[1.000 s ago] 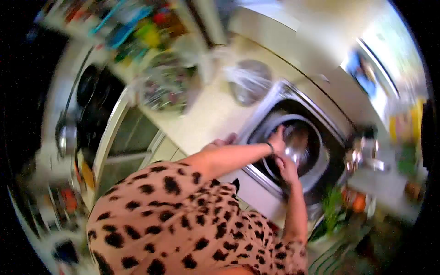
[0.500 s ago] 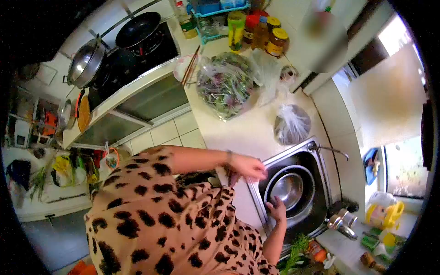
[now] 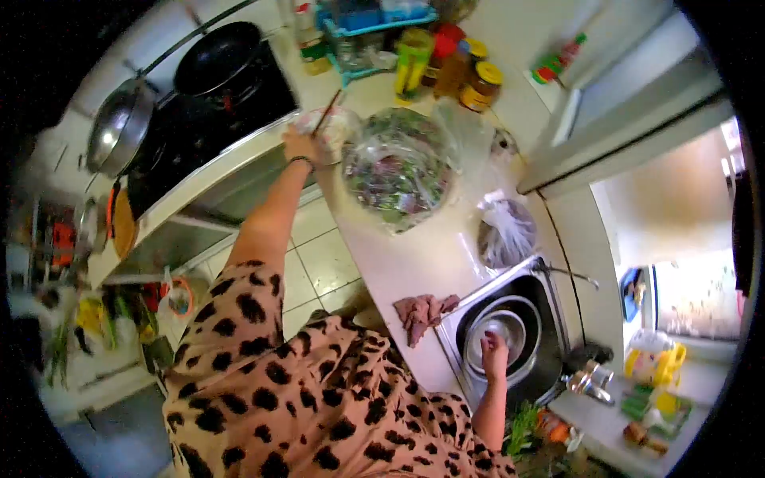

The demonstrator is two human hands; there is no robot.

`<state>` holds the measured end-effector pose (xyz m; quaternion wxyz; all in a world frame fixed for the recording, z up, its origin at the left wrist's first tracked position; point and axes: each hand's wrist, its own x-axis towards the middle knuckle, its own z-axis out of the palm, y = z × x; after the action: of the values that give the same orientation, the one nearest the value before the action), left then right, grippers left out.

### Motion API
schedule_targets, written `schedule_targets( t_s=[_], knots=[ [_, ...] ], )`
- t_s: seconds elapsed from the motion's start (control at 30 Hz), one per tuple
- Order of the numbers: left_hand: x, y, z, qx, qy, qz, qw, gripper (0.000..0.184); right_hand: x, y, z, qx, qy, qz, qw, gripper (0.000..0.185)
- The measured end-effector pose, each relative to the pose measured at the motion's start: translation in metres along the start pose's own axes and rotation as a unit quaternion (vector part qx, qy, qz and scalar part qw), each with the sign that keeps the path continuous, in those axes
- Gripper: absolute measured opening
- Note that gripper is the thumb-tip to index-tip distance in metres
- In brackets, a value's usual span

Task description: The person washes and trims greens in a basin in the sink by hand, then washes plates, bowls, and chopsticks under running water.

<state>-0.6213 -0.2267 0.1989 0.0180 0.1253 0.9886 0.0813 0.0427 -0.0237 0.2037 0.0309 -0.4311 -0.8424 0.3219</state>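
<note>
My left hand [image 3: 300, 146] is stretched out to the counter by the stove, its fingers closed on the near rim of a pale, patterned plate [image 3: 341, 127]. Chopsticks [image 3: 327, 111] lie across that plate. Over the sink [image 3: 554, 319], my right hand [image 3: 494, 350] hovers at a metal basin [image 3: 522, 309], fingers loosely bent and apart, with nothing seen in them. Beside the sink's edge lies a crumpled brownish-pink cloth [image 3: 422, 316]. A large clear bag of leafy greens [image 3: 398, 171] sits just right of the plate.
A tied plastic bag [image 3: 508, 233] stands by the faucet [image 3: 570, 275]. Jars [image 3: 480, 86] and a blue rack [image 3: 374, 36] line the back. A black wok [image 3: 217, 60] and a steel pan [image 3: 121, 127] are on the stove. Green vegetables [image 3: 522, 430] lie below the sink.
My left hand has moved from the sink's edge to the plate by the stove. The cloth now shows uncovered on the counter. My right hand stays over the basin.
</note>
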Motion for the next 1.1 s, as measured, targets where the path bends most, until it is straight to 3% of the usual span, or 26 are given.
schedule_targets(
  t_s=[0.07,0.2,0.27,0.3,0.4,0.47,0.53,0.6,0.63,0.7,0.8,0.87,0.93,1.0,1.07,1.1],
  knots=[
    [0.005,-0.006,-0.004,-0.053,-0.025,0.016,0.998,0.051,0.000,-0.034,-0.013,-0.009,0.002,0.000,1.000,0.022],
    [-0.014,-0.003,-0.032,-0.199,0.039,-0.123,0.971,0.050,-0.007,-0.033,-0.011,0.024,0.003,0.052,0.998,0.018],
    [0.035,-0.062,0.041,-0.077,0.040,-0.022,0.996,0.049,-0.015,-0.018,-0.005,0.029,0.002,0.072,0.997,0.018],
    [0.040,-0.066,0.041,-0.127,0.002,-0.025,0.992,0.047,-0.019,-0.010,-0.001,0.019,0.011,0.070,0.997,0.018],
    [0.033,-0.068,0.028,-0.427,-0.101,-0.102,0.893,0.044,-0.032,0.003,0.002,0.007,-0.004,0.127,0.992,0.023],
    [0.020,-0.074,0.018,-0.505,-0.125,-0.130,0.844,0.043,-0.033,-0.005,-0.011,0.027,-0.012,0.159,0.987,0.025],
    [-0.003,-0.088,0.008,-0.504,-0.142,-0.119,0.844,0.043,-0.039,-0.001,-0.018,0.018,-0.003,0.154,0.988,0.025],
    [-0.024,-0.117,-0.007,-0.447,-0.137,-0.105,0.878,0.039,-0.045,0.024,-0.009,0.030,-0.005,0.211,0.977,0.024],
    [-0.038,-0.131,-0.014,-0.465,-0.128,-0.100,0.870,0.038,-0.046,0.032,-0.008,0.038,-0.009,0.241,0.970,0.024],
    [-0.081,-0.143,-0.036,-0.484,-0.128,-0.099,0.860,0.040,-0.048,0.058,0.002,-0.039,0.060,0.276,0.958,0.023],
    [-0.150,-0.150,-0.069,-0.475,-0.103,-0.111,0.867,0.048,-0.044,0.084,0.005,-0.075,0.138,0.360,0.920,0.024],
    [-0.191,-0.140,-0.096,-0.483,-0.079,-0.101,0.866,0.043,-0.040,0.093,0.010,-0.029,0.185,0.485,0.854,0.029],
    [-0.220,-0.127,-0.120,-0.493,-0.053,-0.095,0.863,0.039,-0.020,0.144,0.052,-0.039,0.180,0.501,0.845,0.031],
    [-0.238,-0.114,-0.140,-0.464,-0.106,-0.066,0.877,0.040,-0.006,0.206,0.103,0.262,0.209,0.538,0.773,0.026],
    [-0.254,-0.083,-0.158,-0.434,-0.135,-0.080,0.887,0.042,0.001,0.202,0.103,0.286,0.216,0.572,0.738,0.018],
    [-0.264,-0.061,-0.163,-0.450,-0.163,-0.039,0.877,0.042,-0.004,0.196,0.097,0.397,0.255,0.539,0.698,0.015]
  ],
)
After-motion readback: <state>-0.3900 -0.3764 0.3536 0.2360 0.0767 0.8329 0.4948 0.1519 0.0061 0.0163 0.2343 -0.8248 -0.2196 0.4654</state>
